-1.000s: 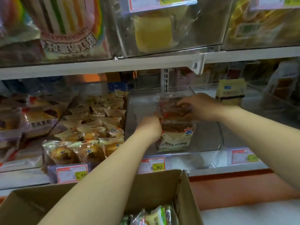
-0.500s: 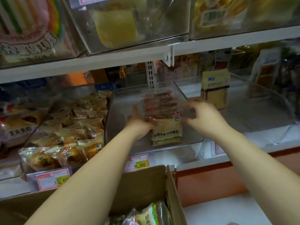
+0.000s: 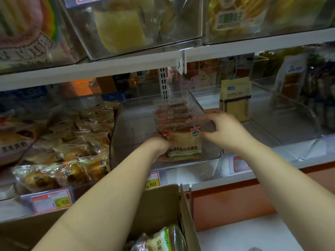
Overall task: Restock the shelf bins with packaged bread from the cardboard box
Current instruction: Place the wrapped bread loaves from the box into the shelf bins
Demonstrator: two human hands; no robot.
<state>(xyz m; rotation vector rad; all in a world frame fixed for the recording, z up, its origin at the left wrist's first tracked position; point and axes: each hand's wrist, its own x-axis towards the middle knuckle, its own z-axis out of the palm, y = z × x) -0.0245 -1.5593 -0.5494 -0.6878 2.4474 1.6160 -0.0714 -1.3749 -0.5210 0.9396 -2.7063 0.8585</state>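
A row of clear-wrapped toast bread packs (image 3: 183, 142) stands on edge in a clear plastic shelf bin (image 3: 125, 127) on the middle shelf. My left hand (image 3: 159, 145) grips the left edge of the front pack, its fingers hidden behind the wrapper. My right hand (image 3: 223, 127) reaches over the bin's right wall, fingers and thumb curled round the right side of the row. The open cardboard box (image 3: 161, 203) sits below the shelf, with more bread packs (image 3: 163, 240) in its bottom.
The left bin holds several small bun packs (image 3: 72, 160). A yellow pack (image 3: 235, 98) stands in the clear bin to the right. Yellow price tags (image 3: 152, 182) line the shelf edge. The upper shelf (image 3: 126, 64) overhangs with more bins.
My right hand has slid from the top back of the row down to its right side. My left hand stays at the row's front left. The camera has moved closer.
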